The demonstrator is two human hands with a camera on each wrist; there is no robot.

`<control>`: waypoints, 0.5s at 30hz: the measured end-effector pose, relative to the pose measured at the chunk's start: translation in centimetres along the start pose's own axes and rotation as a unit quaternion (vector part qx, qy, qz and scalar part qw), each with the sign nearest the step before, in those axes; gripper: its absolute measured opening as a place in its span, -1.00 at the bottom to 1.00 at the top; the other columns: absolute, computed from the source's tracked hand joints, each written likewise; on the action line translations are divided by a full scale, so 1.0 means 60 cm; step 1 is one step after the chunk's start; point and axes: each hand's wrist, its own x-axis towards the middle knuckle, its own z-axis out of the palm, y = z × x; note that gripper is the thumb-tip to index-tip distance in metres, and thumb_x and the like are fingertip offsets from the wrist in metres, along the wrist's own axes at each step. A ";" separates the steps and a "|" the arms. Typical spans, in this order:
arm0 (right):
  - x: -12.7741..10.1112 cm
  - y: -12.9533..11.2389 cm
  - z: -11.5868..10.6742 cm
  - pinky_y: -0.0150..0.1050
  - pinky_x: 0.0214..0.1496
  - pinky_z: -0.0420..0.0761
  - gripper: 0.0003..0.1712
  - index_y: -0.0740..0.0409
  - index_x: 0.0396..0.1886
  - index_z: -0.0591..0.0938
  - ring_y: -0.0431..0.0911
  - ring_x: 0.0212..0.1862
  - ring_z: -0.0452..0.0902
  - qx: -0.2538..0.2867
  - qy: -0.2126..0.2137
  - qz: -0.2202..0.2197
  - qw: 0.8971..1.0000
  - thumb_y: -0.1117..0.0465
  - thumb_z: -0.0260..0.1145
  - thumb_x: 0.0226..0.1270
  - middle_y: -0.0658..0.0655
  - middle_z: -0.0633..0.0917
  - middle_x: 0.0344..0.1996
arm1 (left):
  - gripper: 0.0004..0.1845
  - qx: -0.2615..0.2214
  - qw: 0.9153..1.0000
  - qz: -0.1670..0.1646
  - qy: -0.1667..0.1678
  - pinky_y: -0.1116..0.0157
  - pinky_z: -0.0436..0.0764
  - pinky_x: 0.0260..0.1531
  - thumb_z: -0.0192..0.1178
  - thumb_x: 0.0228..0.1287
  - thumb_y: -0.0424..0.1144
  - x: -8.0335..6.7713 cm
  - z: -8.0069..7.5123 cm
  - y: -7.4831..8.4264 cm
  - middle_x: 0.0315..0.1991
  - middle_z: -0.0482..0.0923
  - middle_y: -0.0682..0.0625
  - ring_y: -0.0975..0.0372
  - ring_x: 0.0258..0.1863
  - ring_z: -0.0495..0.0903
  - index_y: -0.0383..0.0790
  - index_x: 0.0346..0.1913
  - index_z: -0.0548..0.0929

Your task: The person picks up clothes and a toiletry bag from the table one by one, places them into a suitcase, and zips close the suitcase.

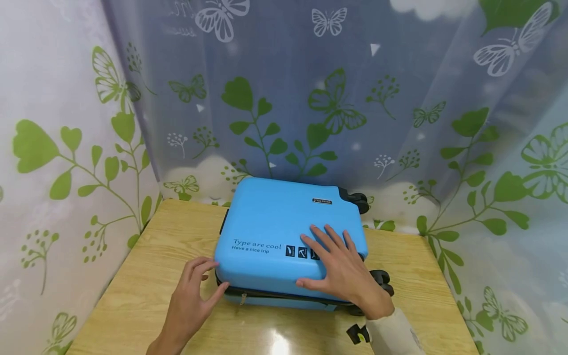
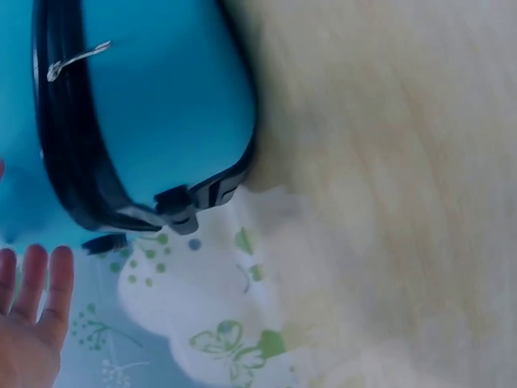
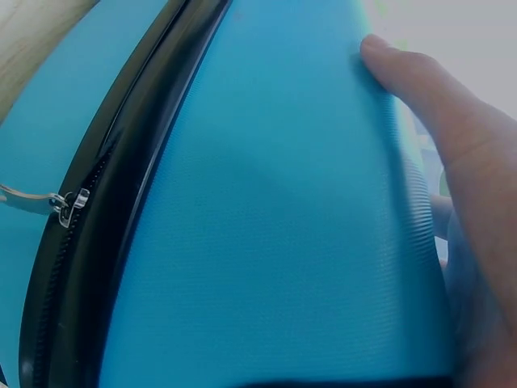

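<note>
Where the near left corner of the blue suitcase (image 1: pixel 275 222) points toward me, my left hand (image 1: pixel 191 296) touches it: thumb tip low on the near side, index fingertip a little above, fingers parted and only lightly bent, wrapped round nothing. My right hand (image 1: pixel 343 271) lies on the right part of the upper face, fingers spread and nearly straight, thumb out to the left along the near edge; no grip there either.

Suitcase lies flat mid-way across the pale wood-grain surface (image 1: pixel 133 281), its far side close to a curtain (image 1: pixel 284 54) with green leaves and butterflies. Far wheel (image 1: pixel 361 202) and near wheels (image 1: pixel 382 281) both on the right end. Print (image 1: pixel 255 245) at the near left of the upper face: "Type are cool", "Have a nice trip". Black pictograms (image 1: pixel 302 252) run right from it until my fingers cover the row. Small dark label (image 1: pixel 321 201) at the far right.

Black zipper band (image 1: pixel 284 296) along the near side; metal pull (image 1: pixel 243 299) hangs just right of my left thumb. Small black object (image 1: pixel 355 334), yellow-green mark on it, at near right beside my pale sleeve (image 1: pixel 392 330); cannot tell what it is.
</note>
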 end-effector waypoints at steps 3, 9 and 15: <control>-0.001 0.001 0.001 0.58 0.61 0.15 0.18 -0.18 0.72 0.37 0.29 0.73 0.14 -0.001 0.001 0.000 1.000 -0.59 0.43 0.22 0.12 0.29 0.73 | -0.42 0.006 1.000 -0.004 -0.002 0.21 0.78 -0.18 0.76 0.00 -0.32 -0.011 0.008 0.000 0.02 0.59 -0.06 0.20 -0.06 0.65 -0.16 0.07 0.67; -0.003 0.004 0.004 0.57 0.59 0.18 0.28 -0.17 0.74 0.33 0.30 0.73 0.14 -0.026 0.001 -0.017 1.000 -0.61 0.48 0.13 0.14 0.26 0.74 | -0.63 0.042 0.998 0.025 -0.038 0.45 0.66 -0.36 0.76 0.02 -0.19 -0.031 0.024 0.002 -0.34 0.69 0.23 0.45 -0.36 0.66 0.01 -0.22 0.72; -0.004 0.007 0.007 0.56 0.60 0.20 0.32 -0.16 0.75 0.31 0.30 0.72 0.15 -0.044 0.004 -0.029 0.999 -0.61 0.51 0.09 0.15 0.25 0.74 | -0.70 0.073 0.995 0.032 -0.066 0.64 0.42 -0.57 0.74 0.06 -0.06 -0.040 0.044 0.010 -0.57 0.69 0.38 0.67 -0.59 0.53 0.16 -0.45 0.71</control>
